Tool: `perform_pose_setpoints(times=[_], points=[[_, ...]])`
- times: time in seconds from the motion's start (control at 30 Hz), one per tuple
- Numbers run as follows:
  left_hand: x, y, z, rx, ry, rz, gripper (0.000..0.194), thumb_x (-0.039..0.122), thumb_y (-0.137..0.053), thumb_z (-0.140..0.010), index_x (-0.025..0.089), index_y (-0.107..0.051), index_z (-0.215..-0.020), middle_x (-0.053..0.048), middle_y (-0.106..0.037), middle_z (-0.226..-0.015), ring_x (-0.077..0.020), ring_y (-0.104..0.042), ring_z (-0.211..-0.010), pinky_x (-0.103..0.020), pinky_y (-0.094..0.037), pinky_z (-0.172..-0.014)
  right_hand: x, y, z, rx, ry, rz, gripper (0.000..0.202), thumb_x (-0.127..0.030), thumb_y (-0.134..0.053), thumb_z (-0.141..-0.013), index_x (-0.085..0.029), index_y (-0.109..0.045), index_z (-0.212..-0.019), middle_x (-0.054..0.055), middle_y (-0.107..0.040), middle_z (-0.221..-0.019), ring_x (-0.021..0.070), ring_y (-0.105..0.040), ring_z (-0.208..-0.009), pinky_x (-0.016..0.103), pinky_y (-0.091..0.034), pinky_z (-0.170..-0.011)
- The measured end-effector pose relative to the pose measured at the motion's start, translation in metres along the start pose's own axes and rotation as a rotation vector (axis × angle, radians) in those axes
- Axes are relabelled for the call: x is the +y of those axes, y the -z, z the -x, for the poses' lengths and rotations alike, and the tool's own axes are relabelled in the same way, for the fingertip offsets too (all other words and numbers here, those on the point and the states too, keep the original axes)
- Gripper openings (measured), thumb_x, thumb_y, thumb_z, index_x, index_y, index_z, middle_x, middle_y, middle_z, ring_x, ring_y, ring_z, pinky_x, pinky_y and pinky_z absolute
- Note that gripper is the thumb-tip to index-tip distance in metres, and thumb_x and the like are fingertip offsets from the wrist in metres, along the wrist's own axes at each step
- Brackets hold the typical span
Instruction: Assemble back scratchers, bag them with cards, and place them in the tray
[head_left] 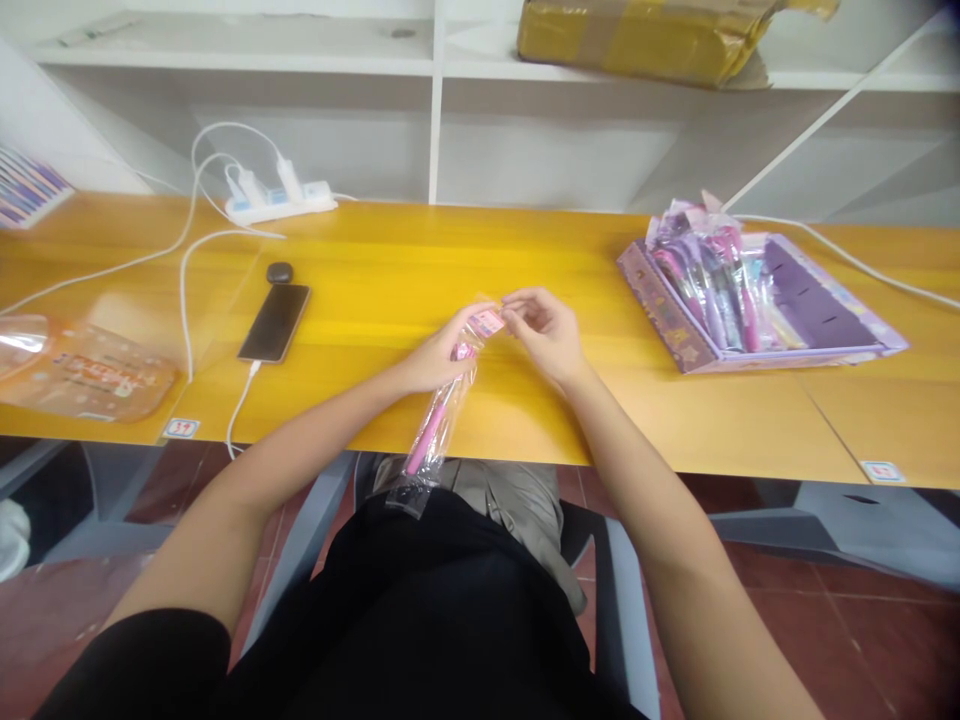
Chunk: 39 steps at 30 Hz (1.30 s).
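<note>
A pink pen (426, 440) lies inside a long clear plastic bag (444, 425) with a pink printed card (486, 322) at its top end. My left hand (439, 358) is closed around the upper part of this bag, and the lower end hangs past the table edge toward my lap. At the card end, my right hand (547, 335) pinches with thumb and fingertips at the bag's top edge. The bag slants from upper right to lower left. My left fingers cover part of the pen's upper end.
Right of my hands, a purple display box (817, 350) holds several bagged pens (712, 280). To the left lie a charging phone (275, 322), a dark small case (280, 272), a power strip (281, 203) with cables and an orange plastic bag (112, 370). Shelves hold a taped carton (637, 40).
</note>
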<state>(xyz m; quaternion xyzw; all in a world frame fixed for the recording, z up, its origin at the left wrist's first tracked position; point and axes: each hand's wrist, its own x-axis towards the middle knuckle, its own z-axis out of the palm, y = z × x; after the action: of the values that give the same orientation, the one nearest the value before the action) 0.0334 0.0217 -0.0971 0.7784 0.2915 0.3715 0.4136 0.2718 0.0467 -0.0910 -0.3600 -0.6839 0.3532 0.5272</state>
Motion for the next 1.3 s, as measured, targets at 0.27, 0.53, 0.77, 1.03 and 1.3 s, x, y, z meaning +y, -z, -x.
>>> perform_pose_setpoints(times=[0.27, 0.53, 0.77, 1.03, 1.3], points=[[0.006, 0.000, 0.000, 0.002, 0.052, -0.018, 0.091, 0.009, -0.065, -0.086, 0.033, -0.041, -0.171, -0.010, -0.045, -0.180, -0.0380, -0.049, -0.163, -0.060, -0.038, -0.136, 0.002, -0.001, -0.001, 0.052, 0.018, 0.040, 0.031, -0.053, -0.084, -0.095, -0.027, -0.075, -0.110, 0.002, -0.079, -0.097, 0.0161, -0.067, -0.076, 0.033, -0.060, -0.073], [0.011, -0.001, 0.001, 0.050, 0.148, -0.010, 0.090, 0.010, -0.068, -0.086, 0.031, -0.044, -0.170, -0.011, -0.053, -0.174, -0.0385, -0.058, -0.153, -0.060, -0.044, -0.131, -0.001, -0.004, -0.001, 0.122, 0.017, 0.107, 0.023, -0.046, -0.083, -0.096, -0.025, -0.075, -0.104, 0.001, -0.078, -0.092, 0.0152, -0.067, -0.075, 0.031, -0.057, -0.071], [0.002, -0.003, 0.002, 0.093, 0.158, 0.081, 0.079, 0.011, -0.073, -0.088, 0.034, -0.053, -0.161, -0.011, -0.064, -0.159, -0.0357, -0.065, -0.143, -0.056, -0.054, -0.121, -0.003, -0.001, -0.001, 0.115, 0.034, 0.157, 0.017, -0.041, -0.080, -0.098, -0.024, -0.075, -0.102, 0.001, -0.076, -0.089, 0.0151, -0.065, -0.073, 0.032, -0.057, -0.071], [-0.001, -0.003, 0.002, 0.061, 0.110, 0.039, 0.072, 0.018, -0.074, -0.090, 0.034, -0.056, -0.157, -0.012, -0.063, -0.162, -0.0345, -0.065, -0.142, -0.056, -0.054, -0.120, -0.003, -0.001, -0.001, 0.113, 0.038, 0.186, 0.023, -0.048, -0.081, -0.098, -0.026, -0.076, -0.101, 0.002, -0.078, -0.092, 0.0173, -0.066, -0.075, 0.034, -0.058, -0.072], [-0.020, -0.004, 0.002, 0.108, 0.244, 0.170, 0.090, 0.028, -0.081, -0.092, 0.026, -0.034, -0.168, -0.018, -0.073, -0.147, -0.0322, -0.071, -0.133, -0.058, -0.050, -0.121, -0.007, 0.002, 0.000, 0.043, 0.088, 0.105, 0.023, -0.049, -0.081, -0.100, -0.027, -0.078, -0.108, 0.003, -0.077, -0.095, 0.0168, -0.065, -0.074, 0.034, -0.056, -0.073]])
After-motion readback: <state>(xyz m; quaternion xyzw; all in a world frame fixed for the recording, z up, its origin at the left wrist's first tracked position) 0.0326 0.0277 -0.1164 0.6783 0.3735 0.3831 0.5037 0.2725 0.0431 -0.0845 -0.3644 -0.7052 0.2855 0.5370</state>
